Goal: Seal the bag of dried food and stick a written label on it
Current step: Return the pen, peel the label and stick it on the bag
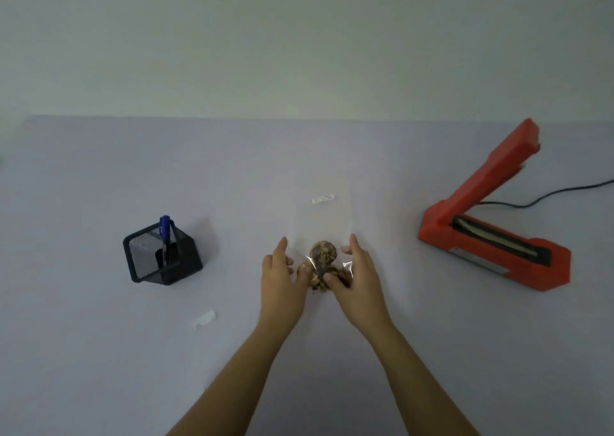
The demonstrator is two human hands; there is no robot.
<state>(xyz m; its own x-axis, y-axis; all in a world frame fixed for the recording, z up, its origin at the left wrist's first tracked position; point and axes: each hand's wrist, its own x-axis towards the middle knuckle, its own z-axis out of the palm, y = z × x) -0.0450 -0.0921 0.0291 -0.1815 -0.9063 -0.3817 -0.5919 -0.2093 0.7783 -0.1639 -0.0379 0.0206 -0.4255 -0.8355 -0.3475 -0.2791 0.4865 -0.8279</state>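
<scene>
A clear plastic bag [320, 223] lies flat in the middle of the table, its open end pointing away from me. Brown dried food [323, 253] is bunched at its near end. A small white printed sticker [323, 198] shows on the bag's upper part. My left hand [282, 276] and my right hand [357, 274] grip the near end from either side, thumbs pressing on the food. A blank white label [206, 318] lies on the table to the left. A blue pen [165, 233] stands in a black mesh holder [162, 256].
A red heat sealer [491, 223] stands at the right with its arm raised; its black cable [564, 191] runs off the right edge. A pale wall rises behind the table's far edge.
</scene>
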